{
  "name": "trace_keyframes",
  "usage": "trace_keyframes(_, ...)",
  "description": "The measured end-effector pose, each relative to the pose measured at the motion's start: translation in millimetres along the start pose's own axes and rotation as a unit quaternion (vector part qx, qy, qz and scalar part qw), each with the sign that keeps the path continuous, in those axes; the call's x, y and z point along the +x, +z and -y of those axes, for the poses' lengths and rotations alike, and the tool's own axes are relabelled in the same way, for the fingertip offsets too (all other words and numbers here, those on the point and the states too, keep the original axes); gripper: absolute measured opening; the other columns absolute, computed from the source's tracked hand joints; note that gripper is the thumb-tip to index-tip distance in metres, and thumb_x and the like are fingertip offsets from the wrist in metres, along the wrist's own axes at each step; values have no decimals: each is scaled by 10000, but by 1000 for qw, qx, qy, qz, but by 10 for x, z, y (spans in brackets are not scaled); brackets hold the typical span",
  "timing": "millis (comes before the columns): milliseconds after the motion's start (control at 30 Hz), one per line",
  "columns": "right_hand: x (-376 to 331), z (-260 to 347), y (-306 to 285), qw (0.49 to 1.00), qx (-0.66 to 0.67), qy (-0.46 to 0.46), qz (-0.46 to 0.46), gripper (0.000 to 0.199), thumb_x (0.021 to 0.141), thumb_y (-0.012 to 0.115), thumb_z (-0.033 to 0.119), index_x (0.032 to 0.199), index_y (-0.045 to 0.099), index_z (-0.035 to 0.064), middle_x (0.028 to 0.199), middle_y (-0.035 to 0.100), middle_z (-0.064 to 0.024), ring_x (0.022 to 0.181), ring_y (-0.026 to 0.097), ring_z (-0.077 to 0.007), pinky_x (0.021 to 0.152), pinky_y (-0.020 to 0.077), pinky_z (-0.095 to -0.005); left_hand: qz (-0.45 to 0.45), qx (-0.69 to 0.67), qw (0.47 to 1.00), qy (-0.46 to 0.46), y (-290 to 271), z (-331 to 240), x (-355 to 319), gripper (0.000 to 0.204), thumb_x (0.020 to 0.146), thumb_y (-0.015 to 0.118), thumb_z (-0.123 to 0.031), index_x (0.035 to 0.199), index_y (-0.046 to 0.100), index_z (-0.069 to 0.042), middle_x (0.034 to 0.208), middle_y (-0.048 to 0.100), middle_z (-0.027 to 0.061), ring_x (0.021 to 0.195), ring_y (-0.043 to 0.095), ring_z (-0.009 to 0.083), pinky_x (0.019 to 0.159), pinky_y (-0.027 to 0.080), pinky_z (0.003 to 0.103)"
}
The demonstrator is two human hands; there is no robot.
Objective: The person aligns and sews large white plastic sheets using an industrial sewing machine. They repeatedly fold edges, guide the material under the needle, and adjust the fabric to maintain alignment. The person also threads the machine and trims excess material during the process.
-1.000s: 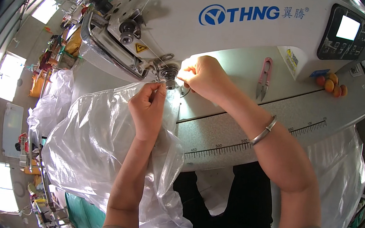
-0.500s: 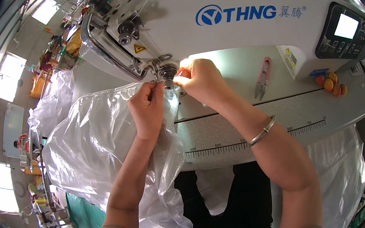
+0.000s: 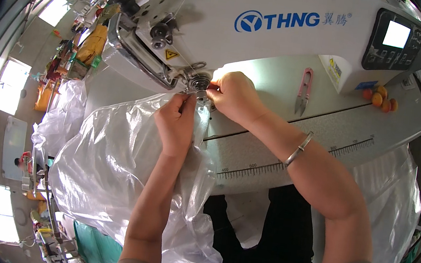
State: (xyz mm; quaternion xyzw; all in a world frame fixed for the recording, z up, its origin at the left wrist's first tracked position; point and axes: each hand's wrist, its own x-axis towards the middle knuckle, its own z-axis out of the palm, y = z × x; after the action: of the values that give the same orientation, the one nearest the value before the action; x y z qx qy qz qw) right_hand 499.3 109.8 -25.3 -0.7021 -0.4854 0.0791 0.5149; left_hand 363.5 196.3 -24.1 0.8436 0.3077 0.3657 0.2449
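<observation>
A white sewing machine (image 3: 284,46) stands across the far side. Its presser foot and needle area lie just beyond both hands. My left hand (image 3: 174,124) is pinched on the upper edge of a clear plastic sheet (image 3: 119,146), left of the needle area. The sheet spreads left and hangs down over the table's near edge. My right hand (image 3: 236,99) is closed right beside the needle area, its fingertips close to those of the left. Whatever sits between its fingers is hidden. Thread runs down the machine's head.
Pink-handled thread snips (image 3: 304,93) lie on the machine bed, right of my right hand. Several small orange-red fruits (image 3: 381,100) sit by the machine's base. A ruler scale (image 3: 290,167) runs along the table's near part. More clear plastic (image 3: 388,206) hangs at the right.
The machine's head appears slightly farther right in the picture. Both hands also sit slightly farther right, still pinched close together by the needle area.
</observation>
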Motion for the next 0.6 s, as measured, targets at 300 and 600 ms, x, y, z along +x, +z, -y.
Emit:
trace_keyframes(300,-49,-40,53,995,-89,-36,-13,149,818,642,195,820,699,57,715,655,-158,693,647,-336,653,502,-433,-5,0,999,38,26,-10,1,141,840,701,-158,872,703,-21,637,605,152,494,527,217,524,425,318)
trace_keyframes(600,-60,45,20,989,-130,-56,-30,117,800,659,176,820,700,68,736,669,-127,712,656,-319,656,512,-415,-15,-5,999,39,42,19,13,126,842,697,-165,857,704,-41,691,630,165,557,581,311,549,450,353)
